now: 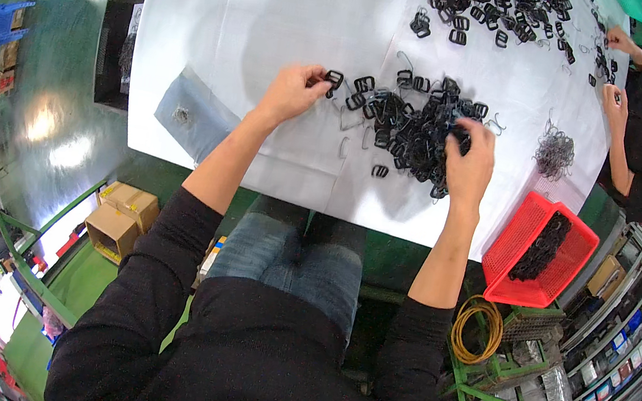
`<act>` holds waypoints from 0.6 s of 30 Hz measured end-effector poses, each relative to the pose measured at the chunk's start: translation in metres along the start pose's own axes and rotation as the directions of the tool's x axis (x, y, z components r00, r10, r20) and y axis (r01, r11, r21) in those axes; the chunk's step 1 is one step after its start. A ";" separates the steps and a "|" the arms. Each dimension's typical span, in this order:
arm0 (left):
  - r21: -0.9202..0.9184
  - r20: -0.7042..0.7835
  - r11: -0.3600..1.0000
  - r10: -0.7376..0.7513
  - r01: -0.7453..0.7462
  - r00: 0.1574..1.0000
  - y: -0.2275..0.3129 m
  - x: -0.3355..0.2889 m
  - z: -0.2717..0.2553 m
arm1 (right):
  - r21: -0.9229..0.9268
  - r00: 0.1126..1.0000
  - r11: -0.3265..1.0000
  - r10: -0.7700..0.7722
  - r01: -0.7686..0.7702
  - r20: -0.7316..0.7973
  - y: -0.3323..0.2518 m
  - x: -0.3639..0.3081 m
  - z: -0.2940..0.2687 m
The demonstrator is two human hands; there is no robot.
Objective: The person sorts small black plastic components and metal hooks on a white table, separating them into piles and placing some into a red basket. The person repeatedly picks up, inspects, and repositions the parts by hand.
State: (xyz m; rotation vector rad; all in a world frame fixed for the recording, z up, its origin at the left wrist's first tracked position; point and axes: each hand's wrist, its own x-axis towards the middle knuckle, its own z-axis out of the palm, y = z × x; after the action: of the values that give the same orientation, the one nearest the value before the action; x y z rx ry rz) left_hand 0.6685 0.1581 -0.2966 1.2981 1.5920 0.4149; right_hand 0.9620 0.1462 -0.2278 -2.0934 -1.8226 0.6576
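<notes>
My left hand (297, 92) pinches a small black buckle (334, 79) with a slotted frame, just left of a pile of the same pieces. That pile of black buckles (413, 127), mixed with thin wire hooks, lies on the white-covered table (280, 22). At the pile's right side my right hand (472, 160) curls its thumb and fingers around black buckles; its fingertips partly blend into the dark heap. One loose buckle (379, 171) rests at the pile's near edge. Loose wire hooks (345, 146) are scattered between my left hand and the pile.
A larger heap of buckles (496, 8) covers the far side. Right stand a wire bundle (555, 154) and a red basket (500, 254) with black pieces. Another person's hand (615, 111) is at the right edge. A clear plastic bag (193, 117) lies left.
</notes>
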 end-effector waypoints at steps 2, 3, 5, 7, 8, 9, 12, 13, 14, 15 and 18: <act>0.240 -0.084 0.961 0.158 -0.134 0.984 0.000 -0.003 0.000 | -0.236 0.979 0.968 0.126 -0.086 0.158 -0.002 0.000 0.000; 0.232 -0.117 0.947 0.252 -0.220 0.961 0.001 -0.004 -0.001 | -0.219 0.977 0.975 0.076 -0.031 0.198 -0.005 0.005 0.001; 0.237 -0.136 0.933 0.308 -0.271 0.942 0.002 -0.005 -0.004 | -0.234 0.946 0.972 0.070 0.006 0.317 -0.012 0.019 0.004; 0.153 -0.090 0.963 0.237 -0.222 0.967 0.005 -0.007 -0.008 | -0.262 0.890 0.963 0.063 0.065 0.451 -0.021 0.047 0.011; 0.073 -0.026 0.988 0.140 -0.138 0.990 0.006 -0.008 -0.011 | -0.247 0.880 0.965 0.046 0.082 0.473 -0.024 0.066 0.016; -0.022 0.038 0.997 0.071 -0.070 0.997 0.006 -0.009 -0.015 | -0.249 0.876 0.965 0.053 0.078 0.480 -0.028 0.084 0.023; -0.025 0.009 0.999 -0.038 0.038 0.999 0.006 -0.014 -0.021 | -0.107 0.876 0.988 -0.046 0.110 0.481 -0.033 0.121 0.040; -0.034 0.016 0.998 -0.044 0.045 0.999 0.004 -0.014 -0.023 | -0.064 0.874 0.991 -0.071 0.116 0.481 -0.033 0.129 0.046; -0.044 0.021 0.998 -0.051 0.052 0.998 0.003 -0.015 -0.024 | -0.021 0.934 0.998 -0.041 0.052 0.355 -0.035 0.137 0.053; -0.034 0.009 0.995 -0.092 0.092 0.996 0.001 -0.016 -0.024 | 0.011 0.974 1.000 0.009 -0.011 0.226 -0.038 0.143 0.061; -0.447 0.031 0.883 -0.142 0.141 0.989 -0.003 -0.021 -0.019 | 0.032 0.999 0.998 -0.046 0.046 -0.015 -0.048 0.153 0.078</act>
State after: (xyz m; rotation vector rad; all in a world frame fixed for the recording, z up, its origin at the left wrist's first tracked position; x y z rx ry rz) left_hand 0.6496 0.1445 -0.2805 0.8223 1.4692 0.6488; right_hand 0.8959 0.2984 -0.2935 -2.0241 -1.8341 0.6546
